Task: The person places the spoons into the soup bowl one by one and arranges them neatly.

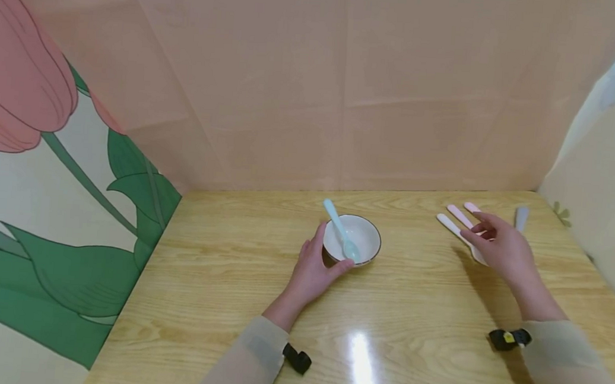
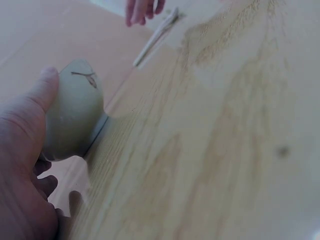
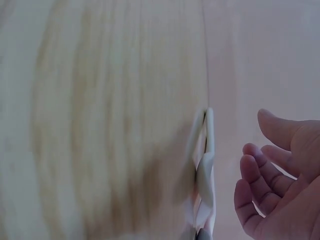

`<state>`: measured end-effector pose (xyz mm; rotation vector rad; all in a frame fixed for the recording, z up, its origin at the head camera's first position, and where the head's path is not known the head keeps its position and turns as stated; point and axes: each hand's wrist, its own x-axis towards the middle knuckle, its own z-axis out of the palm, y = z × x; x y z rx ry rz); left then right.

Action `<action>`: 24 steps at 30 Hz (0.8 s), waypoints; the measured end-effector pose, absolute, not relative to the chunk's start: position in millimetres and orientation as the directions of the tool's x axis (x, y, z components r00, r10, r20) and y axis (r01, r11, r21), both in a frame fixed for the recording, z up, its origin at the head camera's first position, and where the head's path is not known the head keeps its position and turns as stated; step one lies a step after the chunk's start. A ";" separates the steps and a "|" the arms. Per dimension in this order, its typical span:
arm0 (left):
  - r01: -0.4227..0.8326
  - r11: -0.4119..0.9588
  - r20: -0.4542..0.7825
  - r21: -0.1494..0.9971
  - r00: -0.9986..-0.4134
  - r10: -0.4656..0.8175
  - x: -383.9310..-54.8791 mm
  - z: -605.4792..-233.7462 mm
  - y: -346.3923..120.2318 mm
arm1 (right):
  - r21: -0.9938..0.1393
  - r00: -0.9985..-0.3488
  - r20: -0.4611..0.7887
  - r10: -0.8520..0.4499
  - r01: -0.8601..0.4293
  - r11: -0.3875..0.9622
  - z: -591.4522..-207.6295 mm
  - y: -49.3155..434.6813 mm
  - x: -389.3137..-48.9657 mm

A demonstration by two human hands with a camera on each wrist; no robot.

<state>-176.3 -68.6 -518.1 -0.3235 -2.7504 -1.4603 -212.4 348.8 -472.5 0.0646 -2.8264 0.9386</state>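
A small white bowl [image 1: 367, 235] with a dark rim stands upright on the table, and a light blue spoon [image 1: 339, 223] leans in it, handle over the far rim. My left hand [image 1: 312, 271] holds the bowl's left side between thumb and fingers; the left wrist view shows the bowl's outer wall [image 2: 75, 120]. Over a group of spoons at the right hovers my right hand [image 1: 507, 247], loosely bent and holding nothing. Beneath it lie a white spoon [image 1: 448, 224] and two pink spoons [image 1: 459, 216], partly hidden. A grey spoon [image 1: 521, 218] lies just beyond the hand.
The wooden table [image 1: 216, 269] meets a pinkish backdrop [image 1: 271, 94] at its far edge. A tulip-printed sheet [image 1: 66, 270] borders the left, and a pale printed sheet [image 1: 612, 195] the right. Black straps with small devices sit at both wrists.
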 end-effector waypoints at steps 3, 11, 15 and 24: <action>0.188 0.542 0.108 0.819 -0.978 0.177 -176.7 -519.0 -68.8 | -0.585 -0.988 0.157 0.001 -0.092 0.806 -474.6 352.1 -214.2; 0.197 0.538 0.118 0.820 -0.977 0.178 -176.6 -521.3 -69.6 | -0.576 -0.994 0.112 -0.018 -0.080 0.813 -481.8 359.3 -219.6; 0.187 0.539 0.110 0.821 -0.979 0.171 -176.4 -521.4 -69.3 | -0.579 -0.994 0.100 -0.037 -0.088 0.811 -483.1 360.8 -221.6; 0.177 0.543 0.102 0.821 -0.981 0.165 -175.8 -518.9 -68.3 | -0.579 -0.995 0.085 -0.045 -0.086 0.811 -488.5 362.7 -225.7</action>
